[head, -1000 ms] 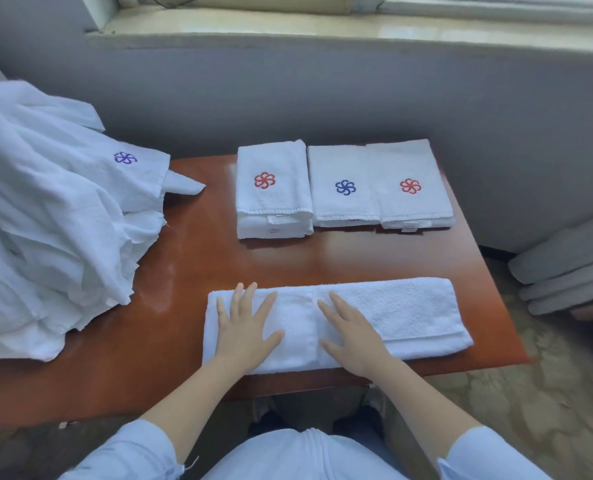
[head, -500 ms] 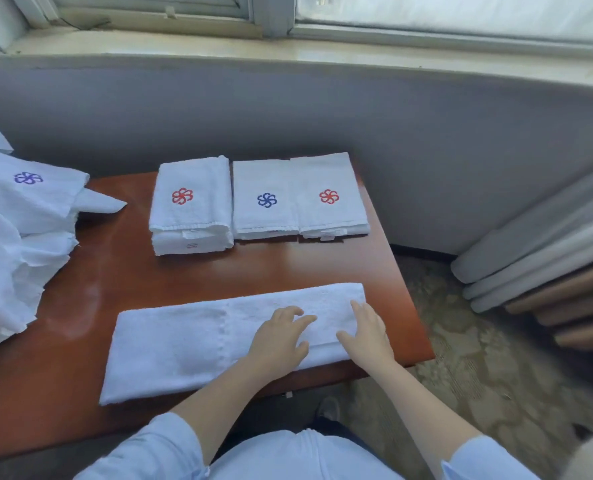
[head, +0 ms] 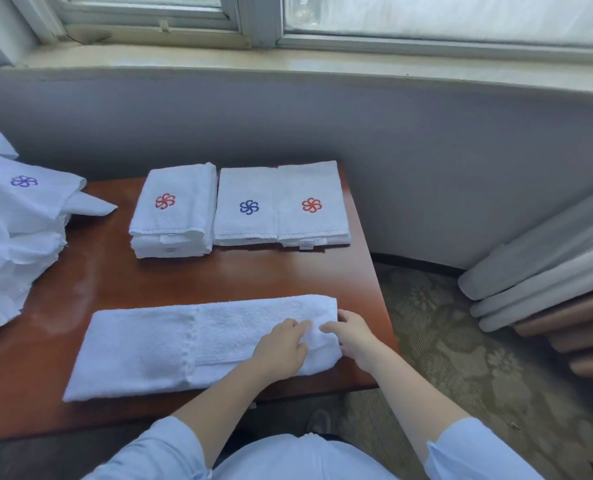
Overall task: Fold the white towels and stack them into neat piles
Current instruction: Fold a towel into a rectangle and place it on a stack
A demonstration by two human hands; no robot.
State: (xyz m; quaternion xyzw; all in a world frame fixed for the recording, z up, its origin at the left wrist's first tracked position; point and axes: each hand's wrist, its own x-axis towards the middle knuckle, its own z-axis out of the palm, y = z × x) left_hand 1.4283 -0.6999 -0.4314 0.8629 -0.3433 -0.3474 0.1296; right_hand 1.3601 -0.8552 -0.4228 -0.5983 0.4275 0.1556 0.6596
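Observation:
A long white towel (head: 156, 344), folded into a narrow strip, lies along the front of the brown table (head: 288, 275). My left hand (head: 281, 346) and my right hand (head: 355, 337) both sit at its right end, fingers pinching the cloth there. At the back stand three folded piles: a thicker stack with a red flower (head: 173, 209), a towel with a blue flower (head: 248, 206), and a towel with a red flower (head: 310, 204). A heap of unfolded white towels (head: 14, 230) covers the table's left side.
The table's right edge (head: 378, 292) drops to a patterned carpet (head: 461, 358). Grey and brown rolled pads (head: 547, 282) lie on the floor at the right. A grey wall (head: 392, 140) and window sill run behind the table.
Both hands slid right along the strip, from its middle to its right end, and went from flat palms to pinching fingers. My view turned to the right.

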